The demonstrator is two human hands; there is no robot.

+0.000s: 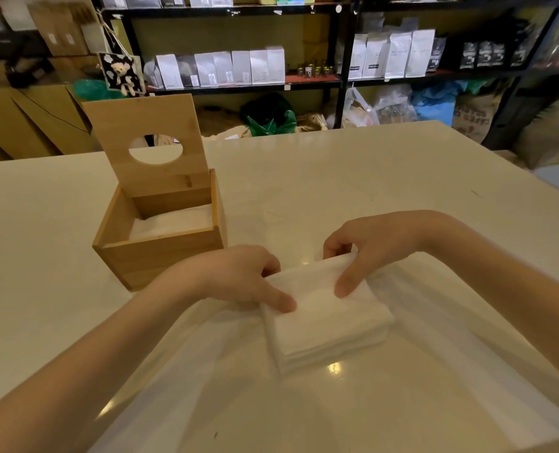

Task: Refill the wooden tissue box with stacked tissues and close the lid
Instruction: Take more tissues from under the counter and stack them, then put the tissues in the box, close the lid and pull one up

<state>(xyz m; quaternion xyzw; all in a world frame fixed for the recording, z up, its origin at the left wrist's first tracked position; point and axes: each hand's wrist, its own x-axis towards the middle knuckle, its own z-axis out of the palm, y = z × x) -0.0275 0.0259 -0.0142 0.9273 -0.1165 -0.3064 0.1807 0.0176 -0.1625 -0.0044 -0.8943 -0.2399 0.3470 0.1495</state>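
White tissue stack (327, 325) flat, long axis toward viewer, both hands' fingers (283, 300) clamped on it.

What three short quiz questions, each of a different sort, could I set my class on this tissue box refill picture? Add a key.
1. True or false: the lid of the wooden tissue box is shut.
2. Multiple choice: the stack of tissues under both hands lies A) inside the box, B) on the table to the right of the box, C) on a shelf.
3. Fill in: the hole in the lid is ____ in shape.

Key
1. False: the lid stands open and upright.
2. B: the left hand and right hand grip the stack on the table.
3. Round.
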